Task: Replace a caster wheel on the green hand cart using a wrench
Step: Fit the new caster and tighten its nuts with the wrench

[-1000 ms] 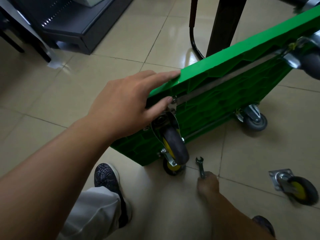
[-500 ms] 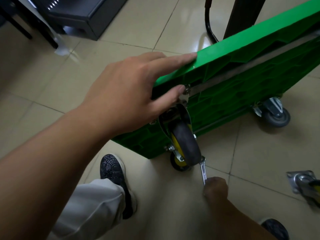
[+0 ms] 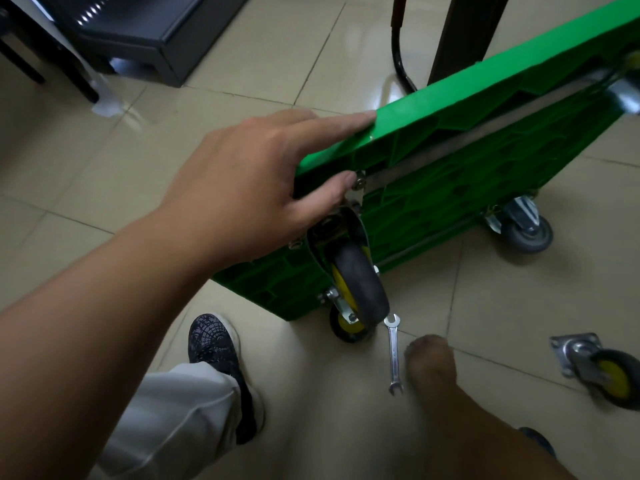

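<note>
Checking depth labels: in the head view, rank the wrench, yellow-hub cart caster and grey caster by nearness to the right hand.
1. wrench, on the floor beside the right hand
2. yellow-hub caster, near corner of the cart
3. grey caster, farther corner, rightward

green cart (image 3: 450,109): far end cut off by the right edge.
loose caster (image 3: 595,367): blurred, clipped at the right edge.
right hand (image 3: 430,362): blurred, finger pose unclear.

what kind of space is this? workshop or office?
Probably an office or storeroom, not a workshop: glossy beige floor tiles, a dark grey furniture base, a black furniture leg. The green plastic hand cart is tipped up on the floor itself.
</note>
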Tool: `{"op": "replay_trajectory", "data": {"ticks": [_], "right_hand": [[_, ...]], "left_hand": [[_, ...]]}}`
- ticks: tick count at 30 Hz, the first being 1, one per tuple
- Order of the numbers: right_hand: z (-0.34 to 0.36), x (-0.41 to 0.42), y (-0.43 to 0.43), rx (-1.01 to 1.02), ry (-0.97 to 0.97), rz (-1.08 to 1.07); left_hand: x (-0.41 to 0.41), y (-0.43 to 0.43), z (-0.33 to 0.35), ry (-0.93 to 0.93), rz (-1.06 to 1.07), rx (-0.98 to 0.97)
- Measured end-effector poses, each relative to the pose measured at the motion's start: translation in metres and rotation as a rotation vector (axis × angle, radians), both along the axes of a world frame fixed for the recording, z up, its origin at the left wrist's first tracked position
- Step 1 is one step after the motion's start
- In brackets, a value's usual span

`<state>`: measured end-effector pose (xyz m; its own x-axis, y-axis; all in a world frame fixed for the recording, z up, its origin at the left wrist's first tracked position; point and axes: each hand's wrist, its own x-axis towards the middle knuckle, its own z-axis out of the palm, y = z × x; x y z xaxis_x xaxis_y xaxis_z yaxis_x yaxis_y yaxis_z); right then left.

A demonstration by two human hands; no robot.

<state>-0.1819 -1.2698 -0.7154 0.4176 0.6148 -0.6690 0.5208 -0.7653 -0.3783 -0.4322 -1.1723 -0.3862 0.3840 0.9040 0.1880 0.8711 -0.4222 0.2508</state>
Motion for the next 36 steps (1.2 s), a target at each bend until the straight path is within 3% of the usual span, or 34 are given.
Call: {"op": "replay_trajectory", "data": {"ticks": [4,10,15,18,20,24,30,33,36], "right_hand": [[0.054,0.014,0.032,0.15,-0.142,0.103],[0.212,0.016,0.085,0.495,-0.227,0.217],[0.324,-0.022,0.085,0.849,-0.267,0.32],[0.355,-0.059,0.098,1.029,-0.311,0.499],[0.363,-0.086,0.118,1.015,-0.319,0.681],[0.362,-0.114,0.154,0.732,-0.321,0.987],[0.363,-0.131,0.15,0.669,-0.395,0.983],[0.421,-0.153,0.142,0.563,-0.353,0.936],[0.525,-0.17,0.141,0.498,-0.339,0.909]], "left_hand": [[0.001,-0.001,-0.002,0.005,0.004,0.046],[0.003,-0.003,0.001,-0.029,0.035,0.012],[-0.002,-0.018,0.004,-0.039,0.071,-0.045],[-0.018,-0.012,0.008,-0.009,0.093,-0.104],[-0.03,-0.002,0.011,-0.002,0.102,-0.163],[-0.041,-0.006,0.003,-0.073,0.151,-0.185],[-0.05,-0.012,0.01,-0.339,0.243,-0.347],[-0.066,-0.018,0.052,-0.416,0.336,-0.404],[-0.101,-0.022,0.147,-0.419,0.374,-0.398]]}}
